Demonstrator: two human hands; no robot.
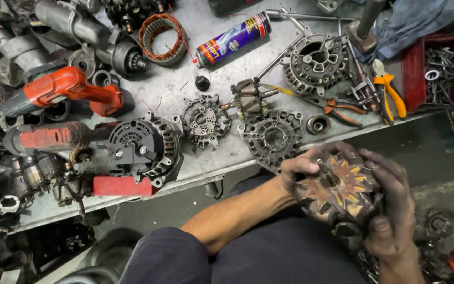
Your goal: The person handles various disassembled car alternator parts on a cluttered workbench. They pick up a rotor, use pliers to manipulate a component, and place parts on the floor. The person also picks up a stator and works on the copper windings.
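Note:
I hold a rusty alternator rotor (pixel 340 186) with a short shaft and orange-tinted claw poles over my lap. My left hand (pixel 296 171) grips its left side, fingers curled over the rim. Cupping the rotor's right side and underside is my right hand (pixel 392 205). Both hands are black with grease. The grey workbench (pixel 222 152) lies just beyond the rotor, with an alternator end housing (pixel 272 137) nearest my left hand.
On the bench lie a whole alternator (pixel 143 147), a rectifier plate (pixel 206 122), a second rotor (pixel 250 100), a round housing (pixel 316 63), a spray can (pixel 233 39), a copper-wound stator (pixel 160 38), two red power tools (pixel 66 89), orange-handled pliers (pixel 390 92) and a red crate of bolts (pixel 437 71).

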